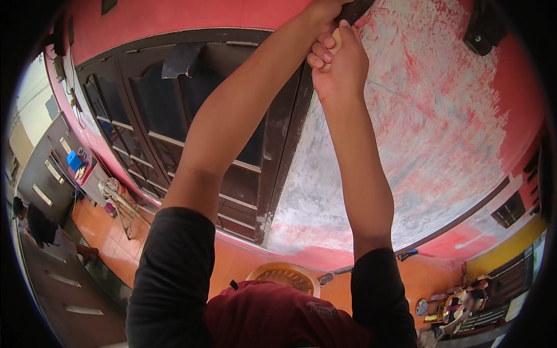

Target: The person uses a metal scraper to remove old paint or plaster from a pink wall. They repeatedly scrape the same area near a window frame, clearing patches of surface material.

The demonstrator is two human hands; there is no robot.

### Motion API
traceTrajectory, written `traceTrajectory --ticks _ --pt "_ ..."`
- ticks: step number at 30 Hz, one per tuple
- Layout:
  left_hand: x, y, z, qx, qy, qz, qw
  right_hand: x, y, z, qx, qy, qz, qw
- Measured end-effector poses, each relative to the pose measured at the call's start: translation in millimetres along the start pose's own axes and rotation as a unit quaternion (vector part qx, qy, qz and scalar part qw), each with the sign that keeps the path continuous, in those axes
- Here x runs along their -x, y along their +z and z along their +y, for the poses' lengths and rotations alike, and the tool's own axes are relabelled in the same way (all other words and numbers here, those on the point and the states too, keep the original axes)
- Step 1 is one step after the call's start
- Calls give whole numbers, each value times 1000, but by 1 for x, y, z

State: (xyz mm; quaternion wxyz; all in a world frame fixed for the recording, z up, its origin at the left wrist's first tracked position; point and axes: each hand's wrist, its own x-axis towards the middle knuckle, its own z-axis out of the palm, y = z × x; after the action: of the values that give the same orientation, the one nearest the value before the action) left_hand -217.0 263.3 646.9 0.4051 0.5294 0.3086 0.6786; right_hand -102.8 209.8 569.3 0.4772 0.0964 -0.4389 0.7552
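Both my arms reach up to the top of the head view, in front of a partly bared pink plaster wall (417,130) and a dark wooden window frame (285,143). My right hand (341,61) is closed around a pale, rounded handle (337,41); the tool's working end cannot be made out. My left hand (326,15) is beside it at the picture's upper edge, partly cut off, near a dark piece (354,11). Whether the left fingers grip that piece cannot be told. A dark torn sheet (180,61) hangs at the window.
Below me a round orange plastic item (283,272) stands on the orange tiled floor (104,224). Wooden poles (126,202) and a bucket lean at the left. One person (43,226) is at the far left; another (474,300) is at the lower right.
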Motion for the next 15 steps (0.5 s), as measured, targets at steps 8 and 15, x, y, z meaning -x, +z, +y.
traceTrajectory --ticks 8,15 --pt "-9 -7 -14 -31 8 29 999 2 -4 -1 -4 12 5 1000" --pt "-19 -15 -28 6 40 32 999 13 -10 -2 -2 56 5 998"
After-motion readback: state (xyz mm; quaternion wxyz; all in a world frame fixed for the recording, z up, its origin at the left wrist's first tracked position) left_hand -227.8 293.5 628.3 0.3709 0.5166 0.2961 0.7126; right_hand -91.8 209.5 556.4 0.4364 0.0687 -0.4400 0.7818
